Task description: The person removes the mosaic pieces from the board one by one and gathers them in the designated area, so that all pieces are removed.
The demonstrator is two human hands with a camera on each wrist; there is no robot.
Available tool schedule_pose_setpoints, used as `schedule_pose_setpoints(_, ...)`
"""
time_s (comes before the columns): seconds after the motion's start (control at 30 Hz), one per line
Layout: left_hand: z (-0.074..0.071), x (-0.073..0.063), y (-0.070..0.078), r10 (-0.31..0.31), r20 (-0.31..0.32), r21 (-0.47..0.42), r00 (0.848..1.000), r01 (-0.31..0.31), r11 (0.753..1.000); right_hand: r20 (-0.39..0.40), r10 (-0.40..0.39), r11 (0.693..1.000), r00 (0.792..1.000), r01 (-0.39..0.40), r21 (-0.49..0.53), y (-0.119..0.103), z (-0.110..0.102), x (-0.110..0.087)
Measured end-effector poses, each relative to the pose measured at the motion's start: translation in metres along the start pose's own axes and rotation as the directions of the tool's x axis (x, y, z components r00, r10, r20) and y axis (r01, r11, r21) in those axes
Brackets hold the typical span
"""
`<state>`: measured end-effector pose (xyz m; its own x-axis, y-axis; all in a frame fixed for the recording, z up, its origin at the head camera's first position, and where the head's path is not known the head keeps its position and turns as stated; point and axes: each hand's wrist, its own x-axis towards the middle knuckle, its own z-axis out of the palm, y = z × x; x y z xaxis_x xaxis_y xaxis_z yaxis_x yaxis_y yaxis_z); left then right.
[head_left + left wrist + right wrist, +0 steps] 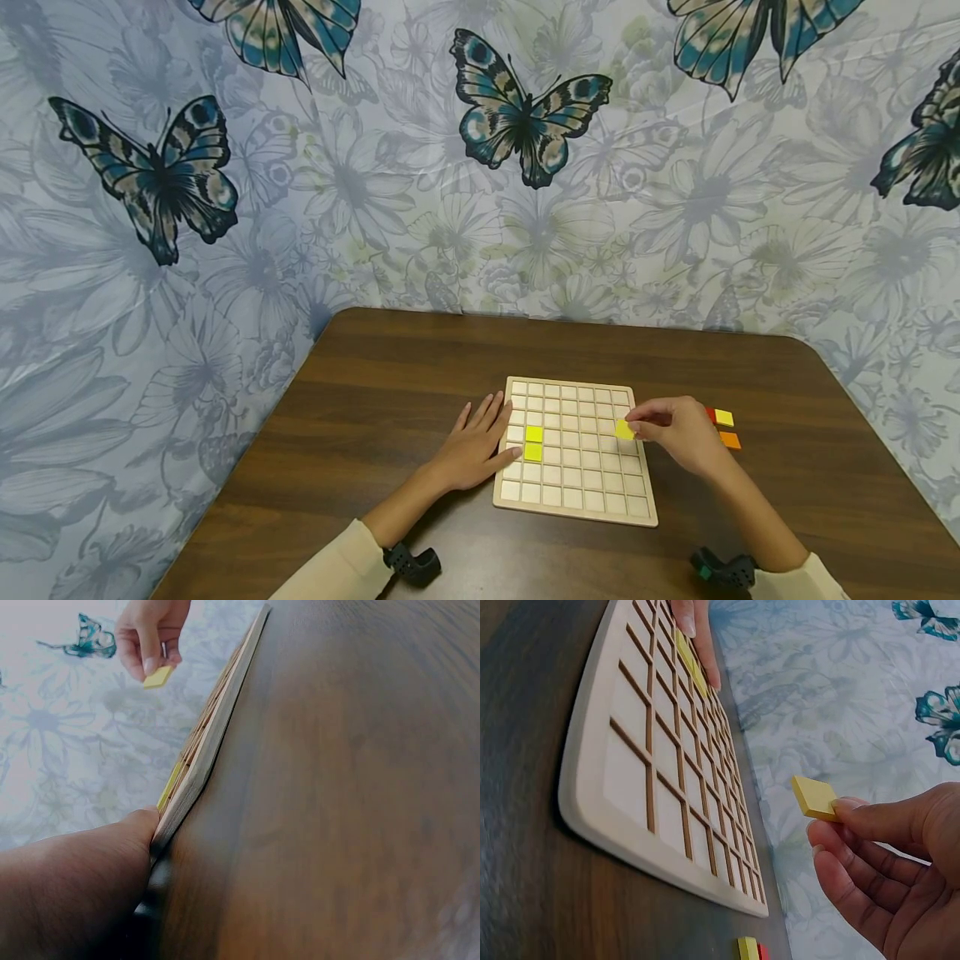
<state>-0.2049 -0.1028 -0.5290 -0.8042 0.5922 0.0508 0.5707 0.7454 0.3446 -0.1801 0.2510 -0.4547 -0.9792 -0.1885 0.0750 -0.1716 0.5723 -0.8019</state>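
Observation:
A pale wooden grid board (592, 503) lies on the brown table. Two yellow square tiles (533, 442) sit in its left part, one above the other. My left hand (472, 446) rests with spread, straight fingers along the board's left edge, its thumb beside the lower yellow tile. Above the board's right edge, my right hand (678, 432) pinches another yellow square tile (815, 798) between thumb and fingers. The right wrist view shows this tile held up, apart from the board.
Right of the board lie several loose tiles: a yellow one (723, 418), an orange one (730, 440) and a red one (710, 414) partly hidden by the right hand. The brown table (390, 375) meets a butterfly-patterned cloth (420, 208) at the back.

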Motion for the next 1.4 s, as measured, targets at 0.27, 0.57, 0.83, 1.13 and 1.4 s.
schedule_pose_setpoints(0.27, 0.000, 0.000, 0.000, 0.000, 0.004, -0.006, 1.000, 0.000, 1.000, -0.012, 0.002, 1.000, 1.000, -0.002, -0.015, 0.012, -0.007, -0.003)
schedule_pose_setpoints(0.57, 0.001, 0.000, 0.001, 0.001, 0.004, 0.007, 1.000, -0.001, 1.000, 0.003, 0.029, 1.000, 1.000, -0.029, 0.006, 0.021, -0.018, -0.006)
schedule_pose_setpoints(0.83, 0.000, 0.000, 0.000, -0.003, 0.007, 0.011, 1.000, 0.003, 1.000, -0.011, 0.053, 0.999, 0.999, -0.053, -0.008, 0.027, -0.028, -0.005)
schedule_pose_setpoints(1.13, -0.001, 0.000, -0.001, -0.001, 0.006, 0.008, 1.000, 0.001, 1.000, -0.002, 0.096, 0.995, 0.995, -0.096, -0.017, 0.038, -0.035, -0.004)
schedule_pose_setpoints(1.4, 0.001, 0.001, -0.002, -0.006, 0.013, 0.023, 1.000, 0.006, 1.000, 0.042, 0.147, 0.988, 0.988, -0.145, -0.045, 0.049, -0.038, -0.003)
